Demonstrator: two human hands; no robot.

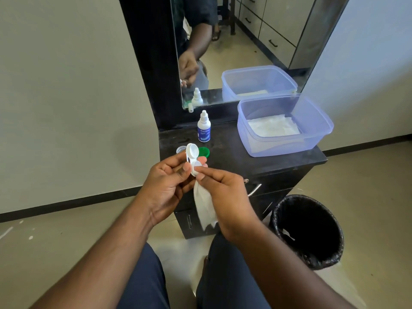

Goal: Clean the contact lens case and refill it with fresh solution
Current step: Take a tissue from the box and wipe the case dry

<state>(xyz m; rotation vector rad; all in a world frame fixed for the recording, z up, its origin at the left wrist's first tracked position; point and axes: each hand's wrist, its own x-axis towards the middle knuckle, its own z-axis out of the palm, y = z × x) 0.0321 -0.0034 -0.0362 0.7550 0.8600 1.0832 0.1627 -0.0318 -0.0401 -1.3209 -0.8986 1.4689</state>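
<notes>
Caps off, we grip the lens case [193,159] in our left hand [166,188] while our right hand [223,192] pinches a tissue [204,204] into one well; refilling from the solution bottle [204,128] seems left.

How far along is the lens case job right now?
Done: both caps are off, the green cap and clear cap lying on the counter. In hand: the left hand holds the case while the right hand presses a tissue into its lower well. Left: refilling from the bottle, which stands untouched, then recapping.
</notes>
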